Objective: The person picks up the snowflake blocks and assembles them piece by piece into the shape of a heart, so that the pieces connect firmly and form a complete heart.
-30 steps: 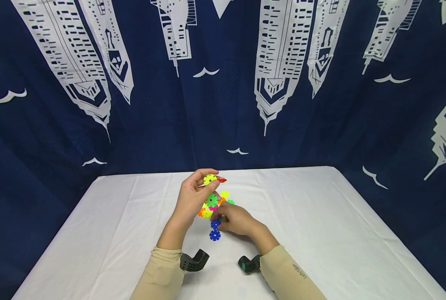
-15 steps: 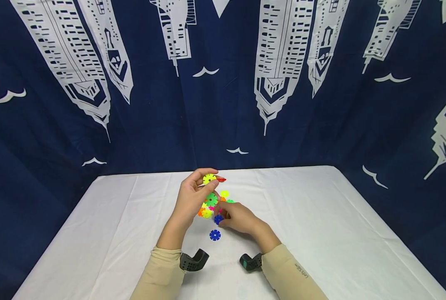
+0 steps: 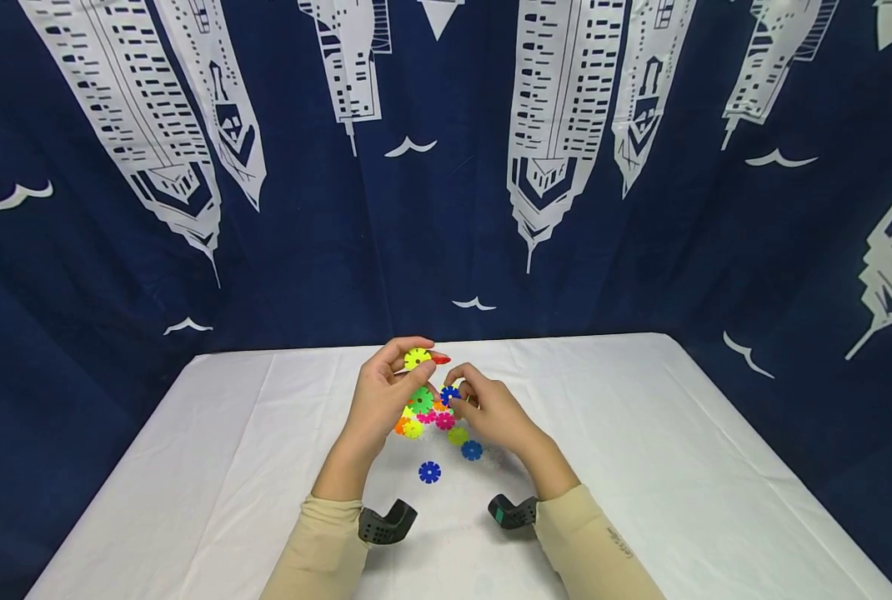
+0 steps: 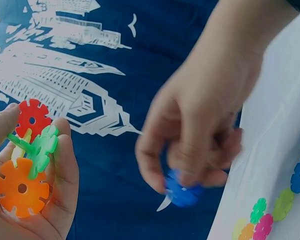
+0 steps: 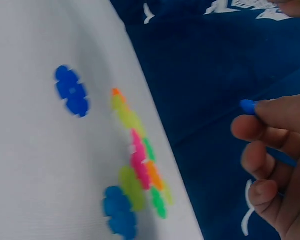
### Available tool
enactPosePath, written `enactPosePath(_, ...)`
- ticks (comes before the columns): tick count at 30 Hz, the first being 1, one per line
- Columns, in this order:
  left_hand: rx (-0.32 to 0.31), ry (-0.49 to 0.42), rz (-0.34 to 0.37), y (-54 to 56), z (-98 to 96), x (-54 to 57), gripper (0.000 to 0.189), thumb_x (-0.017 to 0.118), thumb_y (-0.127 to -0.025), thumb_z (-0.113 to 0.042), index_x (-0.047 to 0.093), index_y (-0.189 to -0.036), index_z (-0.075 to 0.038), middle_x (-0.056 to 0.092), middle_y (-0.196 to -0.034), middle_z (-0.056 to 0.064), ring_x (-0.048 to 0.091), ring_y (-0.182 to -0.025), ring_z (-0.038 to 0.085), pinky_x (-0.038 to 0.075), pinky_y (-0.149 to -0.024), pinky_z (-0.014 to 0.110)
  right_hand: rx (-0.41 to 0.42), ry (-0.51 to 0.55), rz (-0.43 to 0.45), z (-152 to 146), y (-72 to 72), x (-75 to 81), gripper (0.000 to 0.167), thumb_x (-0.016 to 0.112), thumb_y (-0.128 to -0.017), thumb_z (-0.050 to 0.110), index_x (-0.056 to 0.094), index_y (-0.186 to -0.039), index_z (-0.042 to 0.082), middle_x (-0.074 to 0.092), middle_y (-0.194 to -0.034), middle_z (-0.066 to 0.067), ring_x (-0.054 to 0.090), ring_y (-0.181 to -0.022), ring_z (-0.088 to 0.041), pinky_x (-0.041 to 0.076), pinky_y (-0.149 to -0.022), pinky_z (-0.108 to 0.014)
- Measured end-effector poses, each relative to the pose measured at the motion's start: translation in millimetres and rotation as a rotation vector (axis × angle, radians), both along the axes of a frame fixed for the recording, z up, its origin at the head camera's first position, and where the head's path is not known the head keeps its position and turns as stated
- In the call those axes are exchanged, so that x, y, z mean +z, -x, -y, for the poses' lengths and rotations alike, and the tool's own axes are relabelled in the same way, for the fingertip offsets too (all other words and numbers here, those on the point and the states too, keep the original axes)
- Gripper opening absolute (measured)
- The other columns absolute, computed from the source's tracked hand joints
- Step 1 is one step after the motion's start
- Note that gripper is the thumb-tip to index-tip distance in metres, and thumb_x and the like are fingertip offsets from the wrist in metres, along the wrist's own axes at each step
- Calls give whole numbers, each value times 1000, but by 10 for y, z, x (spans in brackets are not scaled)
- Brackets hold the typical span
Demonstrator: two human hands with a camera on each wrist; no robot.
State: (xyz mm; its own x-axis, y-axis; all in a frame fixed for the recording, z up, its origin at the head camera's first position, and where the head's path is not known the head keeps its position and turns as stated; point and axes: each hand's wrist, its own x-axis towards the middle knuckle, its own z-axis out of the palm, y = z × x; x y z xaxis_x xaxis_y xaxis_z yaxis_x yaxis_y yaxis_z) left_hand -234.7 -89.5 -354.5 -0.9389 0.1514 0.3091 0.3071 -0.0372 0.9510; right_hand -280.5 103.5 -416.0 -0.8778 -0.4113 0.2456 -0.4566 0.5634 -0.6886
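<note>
In the head view my left hand (image 3: 374, 400) holds up a cluster of joined notched plastic discs, among them a yellow disc (image 3: 417, 359) and a green disc (image 3: 420, 400). The left wrist view shows the cluster's red disc (image 4: 32, 120) and orange disc (image 4: 22, 188) against the palm. Thumb and fingers of my right hand (image 3: 497, 415) pinch a dark blue disc (image 3: 449, 396), raised just right of the cluster and apart from it. In the right wrist view, only the edge of this blue disc (image 5: 248, 106) shows beyond the fingertips.
Below the hands, several loose discs lie on the white tablecloth (image 3: 266, 467), including a pink disc (image 3: 444, 421), a yellow-green disc (image 3: 458, 436) and a lighter blue disc (image 3: 472, 450). Nearer lies another dark blue disc (image 3: 429, 472). A navy curtain (image 3: 431, 233) hangs behind the table.
My right hand has lifted the dark blue disc from beside the other blue one, up and away toward the cluster. Loose discs under it have come into view. My left hand stays nearly still.
</note>
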Motion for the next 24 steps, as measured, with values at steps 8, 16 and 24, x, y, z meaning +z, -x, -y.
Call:
enactPosePath(8, 7, 11, -9, -4, 1, -16, 31, 65, -98, -18, 62, -129, -19, 69, -122, 13, 69, -67, 18, 59, -76, 24, -37, 234, -177, -80, -94, 251, 23, 60, -99, 7, 57, -121, 14, 65, -74, -8, 49, -53, -12, 43, -51, -22)
enactPosePath(16, -1, 2, -3, -8, -2, -13, 30, 62, -99, -20, 60, -129, -15, 68, -123, 12, 70, -68, 23, 59, -74, 24, -11, 425, -272, -114, -234, 493, 24, 59, -100, 8, 62, -124, 11, 68, -75, -10, 49, -53, -12, 42, -48, -22)
enactPosePath(24, -30, -9, -16, -11, -3, -8, 29, 61, -100, -20, 60, -128, -12, 69, -120, 18, 68, -67, 21, 58, -74, 24, 66, 466, -262, -104, -330, 597, 24, 57, -99, 3, 64, -122, 8, 67, -74, -10, 50, -54, -13, 44, -50, -22)
